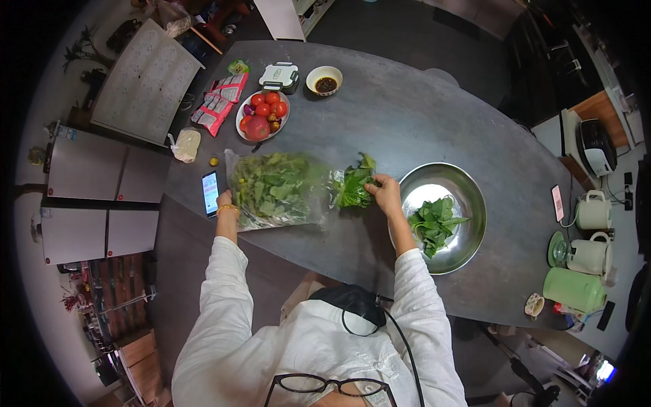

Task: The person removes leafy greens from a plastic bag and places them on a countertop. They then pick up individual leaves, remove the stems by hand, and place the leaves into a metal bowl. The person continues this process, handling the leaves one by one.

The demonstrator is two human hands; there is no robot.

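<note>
A clear plastic bag full of leafy greens [274, 188] lies on the grey table. My left hand [225, 202] grips the closed-looking left end of this bag. At its right end my right hand [384, 192] pinches a bunch of green leaves [354, 188], part of which is at the bag's mouth. Right of that hand stands a wide stainless steel bowl [470, 224], with a smaller heap of leaves [436, 224] inside. A phone [210, 193] with its screen lit lies just beyond my left hand.
An oval dish of tomatoes and other produce [262, 114], a lidded container [278, 76], a small bowl of dark sauce [325, 81] and pink packets [218, 104] sit at the far left. Kettles [594, 211], a green canister [573, 290] and a patterned cup [534, 305] stand at the right.
</note>
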